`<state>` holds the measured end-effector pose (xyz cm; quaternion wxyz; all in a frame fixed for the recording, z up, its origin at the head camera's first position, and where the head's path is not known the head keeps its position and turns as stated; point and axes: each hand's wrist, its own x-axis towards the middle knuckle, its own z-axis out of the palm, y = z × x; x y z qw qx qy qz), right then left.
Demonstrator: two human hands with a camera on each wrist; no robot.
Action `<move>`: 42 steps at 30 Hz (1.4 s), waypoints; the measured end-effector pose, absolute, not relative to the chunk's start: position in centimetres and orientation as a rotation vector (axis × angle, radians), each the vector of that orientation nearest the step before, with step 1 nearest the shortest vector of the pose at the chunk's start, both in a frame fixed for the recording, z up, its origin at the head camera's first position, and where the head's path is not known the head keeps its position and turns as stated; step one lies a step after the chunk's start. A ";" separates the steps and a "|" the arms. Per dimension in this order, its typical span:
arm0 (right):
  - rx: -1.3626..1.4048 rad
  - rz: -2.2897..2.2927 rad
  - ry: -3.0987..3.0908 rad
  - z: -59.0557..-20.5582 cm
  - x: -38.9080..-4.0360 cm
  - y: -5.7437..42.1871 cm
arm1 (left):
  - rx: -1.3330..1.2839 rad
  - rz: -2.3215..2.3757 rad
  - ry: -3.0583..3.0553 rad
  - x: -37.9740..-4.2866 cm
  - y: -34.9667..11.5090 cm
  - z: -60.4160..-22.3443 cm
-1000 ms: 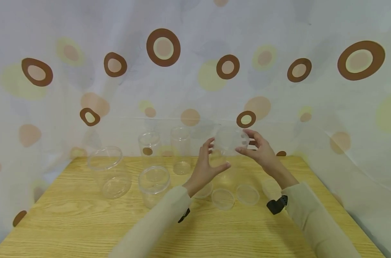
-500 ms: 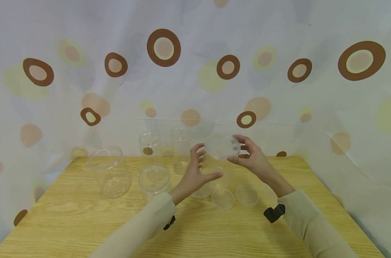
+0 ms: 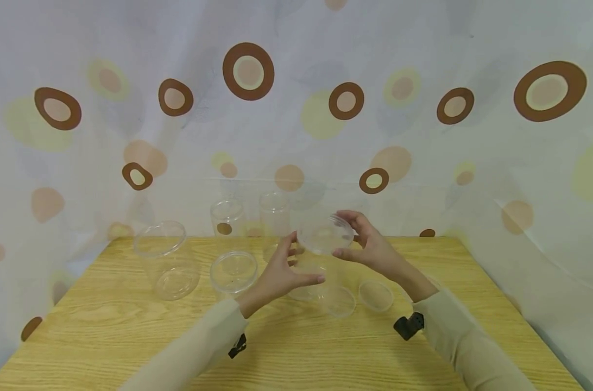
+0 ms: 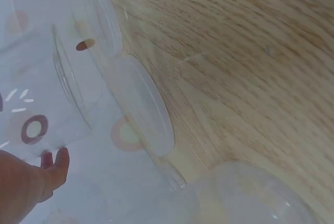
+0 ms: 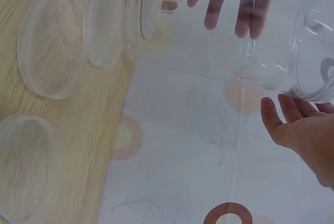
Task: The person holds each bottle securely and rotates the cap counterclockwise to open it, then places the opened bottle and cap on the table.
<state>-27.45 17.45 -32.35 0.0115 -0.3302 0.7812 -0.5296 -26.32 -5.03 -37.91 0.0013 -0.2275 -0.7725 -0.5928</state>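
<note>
A clear plastic jar (image 3: 321, 245) is held upright over the back middle of the table. My right hand (image 3: 370, 247) grips it near its wide top rim, thumb in front and fingers behind. Lower on the other side, my left hand (image 3: 282, 271) holds the body, its thumb across the front. Through the jar wall in the right wrist view, the left fingers (image 5: 245, 4) show fairly straight. The left wrist view has the left hand (image 4: 34, 185) at its lower left, fingertips against the jar (image 4: 31, 78). Whether the jar's base touches the table cannot be told.
Round clear lids lie nearby, among them one in front of the jar (image 3: 342, 304) and one to its right (image 3: 376, 296). Left of the hands stand a wide jar (image 3: 166, 266), a short jar (image 3: 234, 274) and two tall jars. A patterned curtain (image 3: 296, 108) hangs behind the wooden table (image 3: 130, 347).
Both hands have brought the jar leftward, down and closer. The other jars and the lids have stayed in place.
</note>
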 end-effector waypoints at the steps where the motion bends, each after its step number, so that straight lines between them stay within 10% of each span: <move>1: -1.032 -1.641 2.428 -32.3 -27.4 17.3 | -0.729 -1.856 -2.432 -26.3 -5.2 -38.0; 42: -1.186 -1.606 2.375 -32.4 -26.7 14.9 | -1.098 -1.835 -2.397 -26.1 -8.3 -37.4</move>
